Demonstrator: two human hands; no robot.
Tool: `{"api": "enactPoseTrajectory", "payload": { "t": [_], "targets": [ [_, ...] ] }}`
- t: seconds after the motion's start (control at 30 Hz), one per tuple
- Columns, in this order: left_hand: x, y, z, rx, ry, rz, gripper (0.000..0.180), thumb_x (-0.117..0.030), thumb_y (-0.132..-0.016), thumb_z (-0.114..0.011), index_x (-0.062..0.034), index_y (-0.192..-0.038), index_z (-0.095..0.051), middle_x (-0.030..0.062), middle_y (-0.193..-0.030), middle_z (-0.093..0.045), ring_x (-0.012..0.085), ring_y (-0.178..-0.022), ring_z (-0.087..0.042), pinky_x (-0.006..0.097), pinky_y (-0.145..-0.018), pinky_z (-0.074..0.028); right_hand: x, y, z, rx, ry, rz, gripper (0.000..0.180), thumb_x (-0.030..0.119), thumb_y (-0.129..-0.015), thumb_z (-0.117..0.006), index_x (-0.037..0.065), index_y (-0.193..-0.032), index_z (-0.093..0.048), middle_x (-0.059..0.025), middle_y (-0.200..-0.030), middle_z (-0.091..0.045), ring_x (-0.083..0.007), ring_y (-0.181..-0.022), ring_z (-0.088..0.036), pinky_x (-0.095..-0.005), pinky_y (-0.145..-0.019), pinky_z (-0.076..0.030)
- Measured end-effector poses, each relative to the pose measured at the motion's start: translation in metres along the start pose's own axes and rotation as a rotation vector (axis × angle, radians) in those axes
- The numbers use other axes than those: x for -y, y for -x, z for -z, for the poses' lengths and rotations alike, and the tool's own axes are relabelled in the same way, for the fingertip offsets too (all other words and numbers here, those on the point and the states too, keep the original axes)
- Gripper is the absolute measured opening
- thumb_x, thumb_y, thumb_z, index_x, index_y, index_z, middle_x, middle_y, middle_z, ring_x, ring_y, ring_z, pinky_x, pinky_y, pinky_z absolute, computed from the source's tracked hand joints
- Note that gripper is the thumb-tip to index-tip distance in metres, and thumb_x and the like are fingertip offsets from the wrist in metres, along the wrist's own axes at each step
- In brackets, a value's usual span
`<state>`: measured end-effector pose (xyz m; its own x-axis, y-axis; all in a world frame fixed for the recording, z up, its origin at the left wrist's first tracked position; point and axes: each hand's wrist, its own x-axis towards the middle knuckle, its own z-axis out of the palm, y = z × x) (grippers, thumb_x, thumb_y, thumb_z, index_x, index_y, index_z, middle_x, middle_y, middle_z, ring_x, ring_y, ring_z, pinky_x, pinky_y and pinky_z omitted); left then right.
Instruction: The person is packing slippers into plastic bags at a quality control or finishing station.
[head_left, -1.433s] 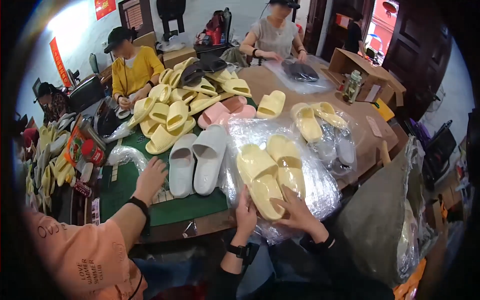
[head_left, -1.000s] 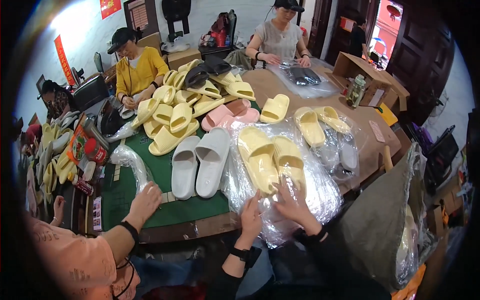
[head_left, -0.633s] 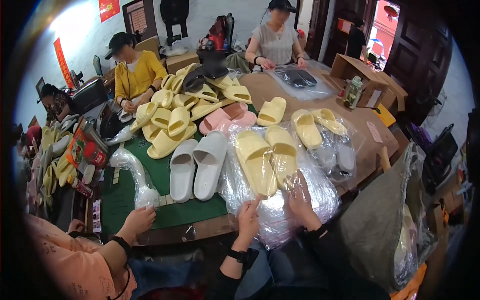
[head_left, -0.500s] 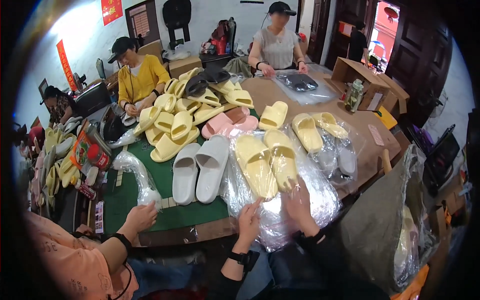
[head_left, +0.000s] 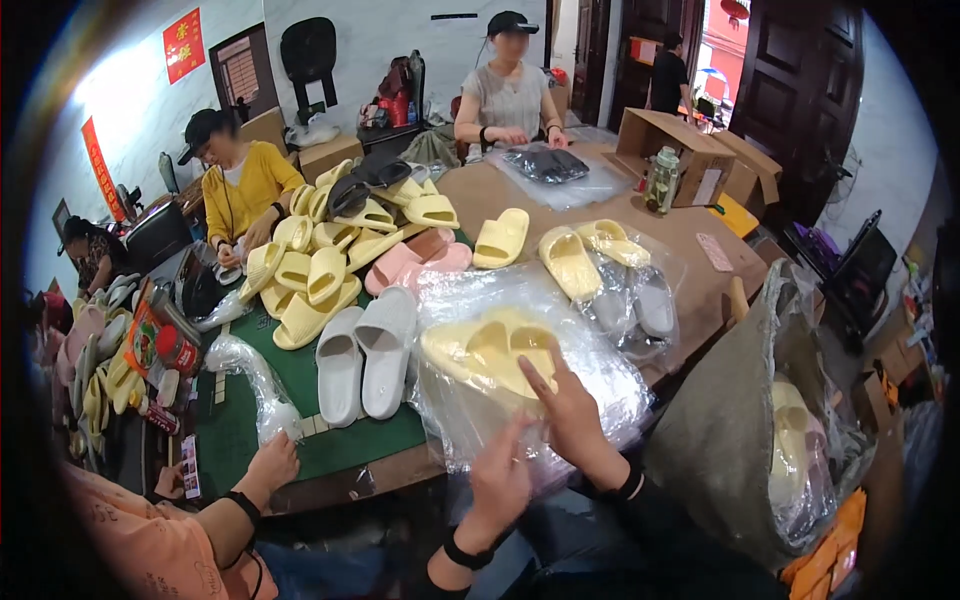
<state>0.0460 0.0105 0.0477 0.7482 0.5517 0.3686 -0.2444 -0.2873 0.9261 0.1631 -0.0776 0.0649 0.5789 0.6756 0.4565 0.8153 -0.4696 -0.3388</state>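
Slippers crowd the counter. Both my hands, left hand and right hand, lie open-fingered on the clear bag of yellow slippers, gripping nothing. That slick film could slide and spill the pair.

Head view. The pair of yellow slippers lies inside a clear plastic bag, whose glare and creases blur the soles' outline. The left hand covers the bag's near edge; the right hand hides the slippers' near ends. Both forearms are cut off by the lower edge. A grey sack conceals most of the yellow slippers within it. The far dark packet is too small to identify. The surface is largely hidden beneath the slipper pile.
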Motion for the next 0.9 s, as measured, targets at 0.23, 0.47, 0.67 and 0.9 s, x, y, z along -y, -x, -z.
{"api": "enactPoseTrajectory", "payload": {
  "t": [0.23, 0.47, 0.67, 0.9],
  "targets": [
    [0.044, 0.002, -0.002, 0.127, -0.572, -0.296, 0.049, -0.014, -0.085, -0.061, 0.0002, -0.13, -0.048, 0.0219, -0.141, -0.039, 0.0407, -0.126, -0.04, 0.05, -0.103, -0.031, -0.023, -0.052, 0.037, -0.366, -0.01, 0.199, 0.039, -0.006, -0.067, -0.057, 0.01, -0.103, -0.061, -0.0112, -0.11, -0.058, -0.035, -0.103, -0.055, -0.0393, -0.079, -0.051],
    [0.104, 0.008, 0.003, 0.341, -1.051, -0.293, 0.048, -0.034, -0.085, -0.063, -0.016, -0.128, -0.055, 0.0143, -0.141, -0.041, 0.0381, -0.132, -0.033, 0.057, -0.106, -0.023, -0.102, -0.124, 0.045, -0.615, 0.286, 0.085, 0.038, -0.006, -0.071, -0.055, 0.008, -0.105, -0.063, -0.0166, -0.119, -0.053, -0.0381, -0.111, -0.051, -0.0411, -0.087, -0.049],
    [0.107, 0.008, 0.0, 0.314, -1.048, -0.316, 0.049, -0.034, -0.083, -0.065, -0.0174, -0.127, -0.056, 0.0126, -0.139, -0.043, 0.0363, -0.13, -0.035, 0.056, -0.106, -0.026, -0.188, -0.102, -0.019, -0.22, 0.685, -0.217, 0.051, 0.007, -0.075, -0.062, 0.015, -0.125, -0.055, -0.0162, -0.131, -0.046, -0.0383, -0.115, -0.048, -0.0436, -0.09, -0.045],
    [0.107, 0.007, 0.007, 0.337, -1.018, -0.289, 0.048, -0.035, -0.085, -0.064, -0.0196, -0.129, -0.055, 0.0123, -0.14, -0.042, 0.0345, -0.132, -0.035, 0.054, -0.107, -0.025, -0.185, -0.094, -0.036, -0.108, 0.473, -0.46, 0.045, 0.011, -0.081, -0.057, 0.016, -0.126, -0.056, -0.0157, -0.115, -0.055, -0.0349, -0.103, -0.057, -0.0424, -0.083, -0.048]
  ]
}}
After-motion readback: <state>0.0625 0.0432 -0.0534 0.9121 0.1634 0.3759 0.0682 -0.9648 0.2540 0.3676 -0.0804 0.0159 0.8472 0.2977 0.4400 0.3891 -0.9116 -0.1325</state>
